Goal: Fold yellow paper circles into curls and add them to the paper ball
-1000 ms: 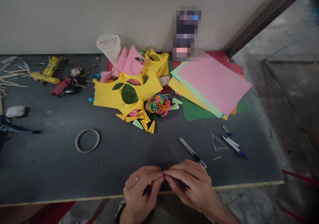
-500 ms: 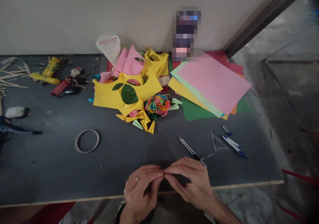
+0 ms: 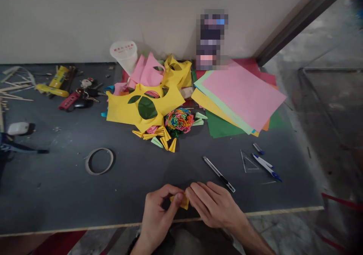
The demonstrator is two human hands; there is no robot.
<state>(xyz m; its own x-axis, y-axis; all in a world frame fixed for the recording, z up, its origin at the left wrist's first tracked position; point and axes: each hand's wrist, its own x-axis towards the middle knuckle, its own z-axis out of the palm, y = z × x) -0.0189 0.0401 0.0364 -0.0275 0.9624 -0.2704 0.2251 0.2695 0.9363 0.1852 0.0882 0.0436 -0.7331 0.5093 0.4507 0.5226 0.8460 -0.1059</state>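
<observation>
Spanning the view, a dark worktop (image 3: 65,198) is strewn with paper and tools. Coloured sheets (image 3: 241,92) are piled back right; left of them, a yellow cut-out sheet (image 3: 119,109) is laid over scraps. At the near edge, the right hand (image 3: 215,206) is seen curled, the left hand (image 3: 159,211) pinched narrow. A tape ring (image 3: 87,162) is laid left, a cutter knife (image 3: 218,173) beyond the right hand. Small yellow folded paper (image 3: 185,202) is held between left thumb and fingers, right fingertips beside it; whether gripped there cannot be told.
</observation>
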